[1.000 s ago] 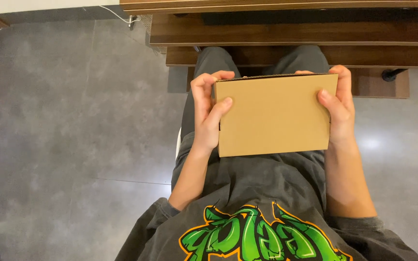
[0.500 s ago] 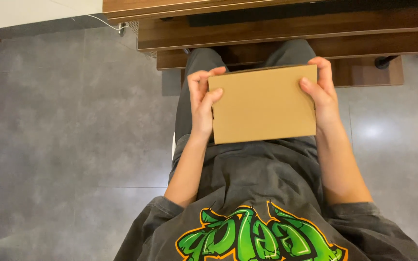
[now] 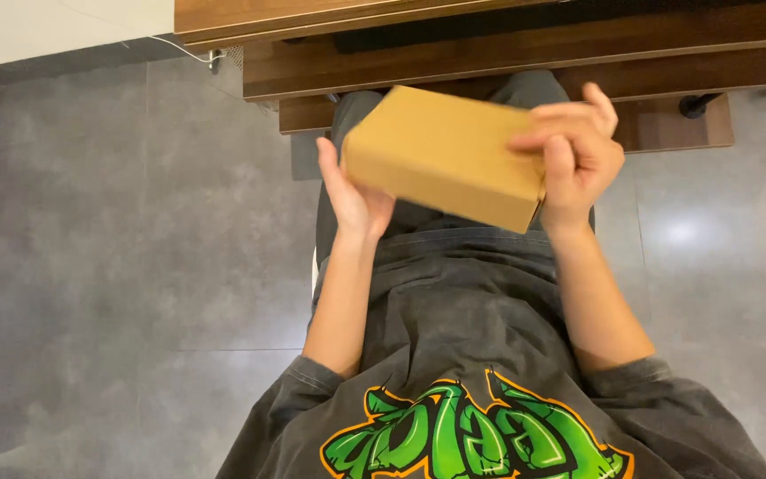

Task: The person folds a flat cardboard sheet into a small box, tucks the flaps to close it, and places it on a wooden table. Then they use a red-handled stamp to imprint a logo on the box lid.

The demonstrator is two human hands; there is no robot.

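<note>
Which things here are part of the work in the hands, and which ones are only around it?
In hand:
- cardboard box, tilted, closed
- left hand, under its left end
- right hand, gripping its right end

Around:
- wooden desk
- grey tiled floor
- white cable

Boxes: one brown cardboard box [image 3: 443, 153] I've got up here.
My hands: two, left hand [image 3: 354, 197], right hand [image 3: 576, 153].
</note>
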